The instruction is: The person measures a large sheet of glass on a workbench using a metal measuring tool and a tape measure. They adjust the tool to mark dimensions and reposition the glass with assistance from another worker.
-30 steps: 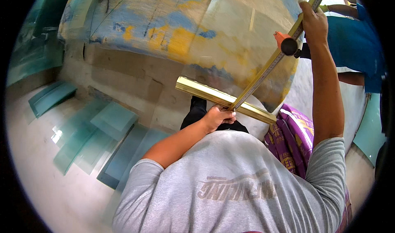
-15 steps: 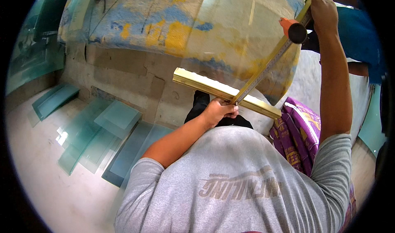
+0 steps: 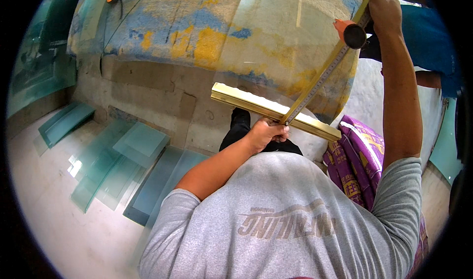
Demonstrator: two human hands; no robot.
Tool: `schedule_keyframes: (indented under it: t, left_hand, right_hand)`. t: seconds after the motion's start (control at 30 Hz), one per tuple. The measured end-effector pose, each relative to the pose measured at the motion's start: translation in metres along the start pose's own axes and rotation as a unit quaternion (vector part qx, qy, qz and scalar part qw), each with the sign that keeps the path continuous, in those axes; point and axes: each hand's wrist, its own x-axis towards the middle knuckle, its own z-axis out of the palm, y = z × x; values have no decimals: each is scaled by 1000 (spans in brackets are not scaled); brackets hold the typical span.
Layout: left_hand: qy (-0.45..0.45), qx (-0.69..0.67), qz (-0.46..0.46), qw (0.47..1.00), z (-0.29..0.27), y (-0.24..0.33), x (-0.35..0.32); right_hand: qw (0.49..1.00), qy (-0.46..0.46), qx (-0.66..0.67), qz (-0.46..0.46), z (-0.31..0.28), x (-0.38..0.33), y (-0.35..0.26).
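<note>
You face a worktop (image 3: pixel 182 18) blotched blue, yellow and beige; pale, brightly lit floor (image 3: pixel 42 180) both sides.

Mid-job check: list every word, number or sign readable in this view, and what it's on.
Grey shirt: large dark chest lettering; wording withheld.
Purple bags: yellow printed lettering, broken by folds; wording withheld.
Gold T-shaped ruler: fine scale markings; any numbers are too small to read.

Ruler (image 3: pixel 321 74): top end cut off, markings too small
Bench (image 3: pixel 189 45): far edge cropped
Co-worker (image 3: pixel 428 40): partly cropped
</note>
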Motion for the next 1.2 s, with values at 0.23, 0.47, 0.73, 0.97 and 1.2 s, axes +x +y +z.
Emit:
schedule_keyframes:
  t: [0.23, 0.47, 0.73, 0.97, 1.2]
  left_hand:
    - [9, 1, 4, 1000, -2, 0, 2]
    - [-54, -13, -12, 998, 7, -5, 12]
    - [64, 19, 22, 998, -6, 17, -15]
    - [104, 29, 60, 992, -30, 63, -41]
    - [128, 9, 53, 990, -60, 110, -58]
  right_hand:
    - [998, 14, -39, -39, -1, 23, 27]
    - [986, -3, -150, -66, -15, 59, 81]
    - [988, -77, -116, -62, 30, 81, 82]
    - [981, -80, -178, 10, 107, 96, 60]
    - [961, -101, -235, 103, 196, 122, 76]
